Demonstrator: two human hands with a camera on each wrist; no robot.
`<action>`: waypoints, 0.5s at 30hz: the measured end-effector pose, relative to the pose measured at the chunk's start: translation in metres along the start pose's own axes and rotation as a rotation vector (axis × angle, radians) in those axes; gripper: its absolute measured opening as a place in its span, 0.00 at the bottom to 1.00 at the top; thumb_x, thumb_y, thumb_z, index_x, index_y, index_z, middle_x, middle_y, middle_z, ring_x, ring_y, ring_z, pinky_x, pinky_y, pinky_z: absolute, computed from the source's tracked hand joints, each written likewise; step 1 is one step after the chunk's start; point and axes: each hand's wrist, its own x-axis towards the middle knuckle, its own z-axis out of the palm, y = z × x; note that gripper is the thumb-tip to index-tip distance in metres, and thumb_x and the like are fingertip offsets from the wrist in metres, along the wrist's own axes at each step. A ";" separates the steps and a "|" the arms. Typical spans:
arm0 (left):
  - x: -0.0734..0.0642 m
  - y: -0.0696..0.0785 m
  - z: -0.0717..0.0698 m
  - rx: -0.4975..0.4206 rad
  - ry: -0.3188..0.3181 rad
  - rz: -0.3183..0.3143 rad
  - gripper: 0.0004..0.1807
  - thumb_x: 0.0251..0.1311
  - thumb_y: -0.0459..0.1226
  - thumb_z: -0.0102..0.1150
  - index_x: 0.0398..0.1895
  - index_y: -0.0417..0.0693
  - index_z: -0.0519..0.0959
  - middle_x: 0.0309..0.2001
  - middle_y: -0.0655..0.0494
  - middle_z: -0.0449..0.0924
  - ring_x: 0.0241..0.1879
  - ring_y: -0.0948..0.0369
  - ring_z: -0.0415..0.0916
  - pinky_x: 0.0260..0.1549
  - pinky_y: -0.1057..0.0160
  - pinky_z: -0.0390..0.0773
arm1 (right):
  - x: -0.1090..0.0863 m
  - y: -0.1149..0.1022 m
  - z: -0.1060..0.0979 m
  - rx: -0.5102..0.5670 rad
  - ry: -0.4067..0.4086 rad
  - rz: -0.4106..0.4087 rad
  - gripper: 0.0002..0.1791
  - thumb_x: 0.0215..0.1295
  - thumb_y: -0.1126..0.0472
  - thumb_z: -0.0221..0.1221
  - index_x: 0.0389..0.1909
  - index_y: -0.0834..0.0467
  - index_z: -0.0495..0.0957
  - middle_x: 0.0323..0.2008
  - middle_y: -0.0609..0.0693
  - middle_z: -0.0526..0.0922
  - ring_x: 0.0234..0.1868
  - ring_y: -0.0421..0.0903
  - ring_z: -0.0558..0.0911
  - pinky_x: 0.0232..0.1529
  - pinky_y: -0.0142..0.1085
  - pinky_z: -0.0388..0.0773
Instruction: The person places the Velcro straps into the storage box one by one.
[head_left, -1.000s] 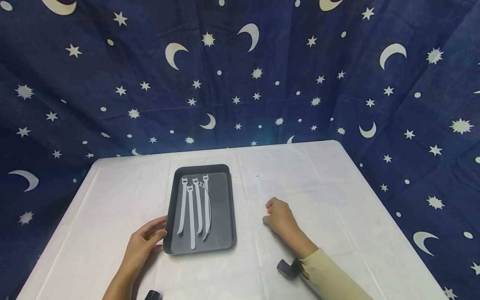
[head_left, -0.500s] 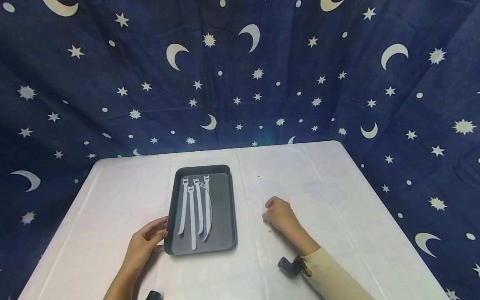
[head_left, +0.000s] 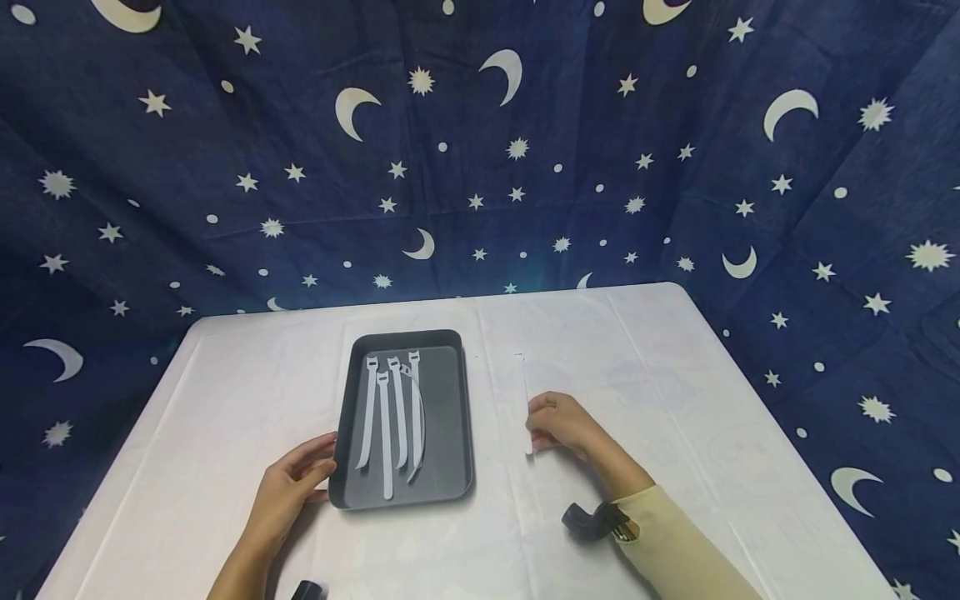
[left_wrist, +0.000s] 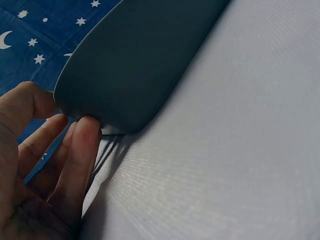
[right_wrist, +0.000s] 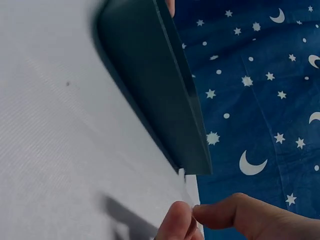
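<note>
In the head view, a dark grey tray point(head_left: 448, 417) lies left of the middle of the table. Several white slotted cable ties point(head_left: 386, 433) lie lengthwise in its left half. At the tray's near left corner, my left hand point(head_left: 281, 483) holds the rim, thumb at the edge and fingers against the outer wall. To the right of the tray, my right hand point(head_left: 562, 423) pinches a white cable tie point(head_left: 528, 451) between thumb and fingers. Its strap is hard to see against the cloth. In the right wrist view, the strap point(right_wrist: 182, 175) rises from the fingertips towards the tray wall.
A white cloth point(head_left: 675, 433) covers the table. Behind it hangs a dark blue curtain point(head_left: 300, 242) with moons and stars. Black camera mounts point(head_left: 588, 523) are at both wrists.
The right hand's fingers have shifted slightly and the wrist has moved a little right. The cable tie's near end now shows beside the fingertips. Left hand and tray hold still.
</note>
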 end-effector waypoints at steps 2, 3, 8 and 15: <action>0.000 0.000 0.000 -0.006 0.001 -0.002 0.29 0.63 0.41 0.64 0.66 0.42 0.71 0.61 0.37 0.75 0.42 0.73 0.80 0.35 0.62 0.87 | -0.001 -0.003 0.000 0.009 -0.002 -0.007 0.22 0.53 0.70 0.58 0.52 0.70 0.73 0.31 0.56 0.78 0.28 0.46 0.81 0.32 0.35 0.87; 0.000 0.001 0.000 -0.008 0.000 0.000 0.29 0.63 0.41 0.64 0.66 0.42 0.71 0.61 0.37 0.75 0.42 0.73 0.80 0.35 0.62 0.87 | -0.001 -0.004 0.000 0.007 -0.002 -0.013 0.23 0.53 0.70 0.58 0.52 0.70 0.73 0.31 0.56 0.78 0.28 0.46 0.81 0.32 0.35 0.87; 0.000 0.001 0.000 -0.018 -0.003 0.003 0.30 0.64 0.41 0.63 0.67 0.41 0.70 0.62 0.36 0.74 0.42 0.73 0.80 0.35 0.63 0.87 | -0.004 -0.013 -0.001 0.010 -0.008 -0.030 0.23 0.53 0.70 0.58 0.52 0.70 0.71 0.31 0.55 0.78 0.28 0.45 0.80 0.32 0.34 0.86; 0.000 -0.002 0.001 -0.003 0.007 0.008 0.29 0.63 0.41 0.64 0.66 0.42 0.71 0.61 0.37 0.75 0.41 0.73 0.80 0.35 0.62 0.87 | -0.007 -0.023 -0.004 0.040 -0.070 -0.096 0.23 0.55 0.70 0.57 0.53 0.71 0.69 0.31 0.58 0.83 0.27 0.45 0.82 0.32 0.36 0.86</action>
